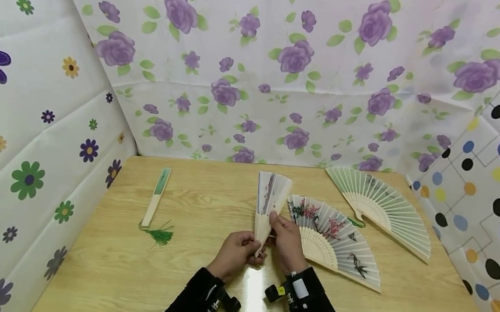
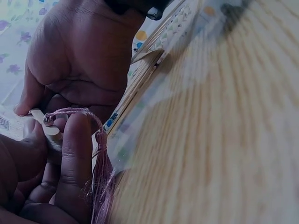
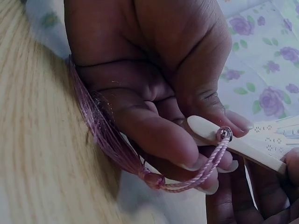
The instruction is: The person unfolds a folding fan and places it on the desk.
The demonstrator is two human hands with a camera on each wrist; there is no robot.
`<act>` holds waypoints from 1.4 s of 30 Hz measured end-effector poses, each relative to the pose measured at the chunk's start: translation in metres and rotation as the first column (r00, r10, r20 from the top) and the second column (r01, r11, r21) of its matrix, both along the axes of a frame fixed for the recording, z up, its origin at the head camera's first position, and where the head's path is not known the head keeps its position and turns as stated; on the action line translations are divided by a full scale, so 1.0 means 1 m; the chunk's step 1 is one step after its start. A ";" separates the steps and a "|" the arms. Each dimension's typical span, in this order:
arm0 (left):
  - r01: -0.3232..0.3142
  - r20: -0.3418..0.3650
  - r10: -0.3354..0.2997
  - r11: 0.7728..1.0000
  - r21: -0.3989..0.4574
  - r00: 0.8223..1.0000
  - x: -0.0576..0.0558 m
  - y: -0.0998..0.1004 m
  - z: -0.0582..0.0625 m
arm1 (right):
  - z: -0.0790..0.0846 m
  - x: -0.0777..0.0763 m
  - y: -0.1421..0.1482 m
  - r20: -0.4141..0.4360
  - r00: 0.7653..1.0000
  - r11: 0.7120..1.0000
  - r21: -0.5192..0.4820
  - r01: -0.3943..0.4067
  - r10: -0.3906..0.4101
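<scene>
In the head view, a partly spread fan (image 1: 272, 194) is located above the middle of the worktop (image 1: 202, 196), held by both hands with its leaf end pointing away from the person. The left hand (image 1: 234, 253) grips the fan at its narrow pivot end; the right hand (image 1: 288, 240) pinches the ribs higher up, thumb on the near face. To the right lies a spread blossom-print fan (image 1: 336, 238), and behind it, further right, a spread pale green fan (image 1: 389, 206). Well apart on the left lies a folded fan (image 1: 157, 195) with a green tassel (image 1: 161, 236) at its near end. In the left wrist view, a mauve tassel (image 2: 103, 179) hangs by its cord from the pivot, beside the left hand's fingers; the image is dark, and the right hand's thumb appears to press against the ribs. In the right wrist view, the cord (image 3: 205, 170) passes through a metal ring (image 3: 225, 134) at the rib ends, between the left hand's thumb and fingers.
</scene>
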State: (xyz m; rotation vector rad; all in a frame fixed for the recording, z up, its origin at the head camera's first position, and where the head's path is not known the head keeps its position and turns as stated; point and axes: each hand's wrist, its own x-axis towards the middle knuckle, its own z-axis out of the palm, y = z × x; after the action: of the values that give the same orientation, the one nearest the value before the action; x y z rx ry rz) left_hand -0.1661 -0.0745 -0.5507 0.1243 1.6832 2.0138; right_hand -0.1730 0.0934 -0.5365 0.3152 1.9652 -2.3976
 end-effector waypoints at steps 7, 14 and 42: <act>-0.040 0.032 0.039 0.999 0.023 0.999 -0.001 0.001 -0.001 | -0.001 0.000 0.000 0.000 1.000 1.000 -0.019 0.001 -0.001; -0.105 0.052 0.103 0.994 0.037 0.993 -0.001 0.001 -0.001 | -0.003 0.002 -0.002 0.053 0.997 0.986 -0.160 0.056 -0.048; -0.199 0.063 0.195 0.979 0.054 0.979 0.000 -0.003 0.001 | -0.022 0.000 0.001 0.054 0.996 0.955 -0.283 0.085 -0.073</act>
State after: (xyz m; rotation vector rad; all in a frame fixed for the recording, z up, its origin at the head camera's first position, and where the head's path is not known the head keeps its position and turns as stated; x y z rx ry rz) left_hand -0.1661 -0.0775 -0.5501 -0.0830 1.6555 2.1911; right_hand -0.1732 0.0943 -0.5582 0.4370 1.5861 -2.6527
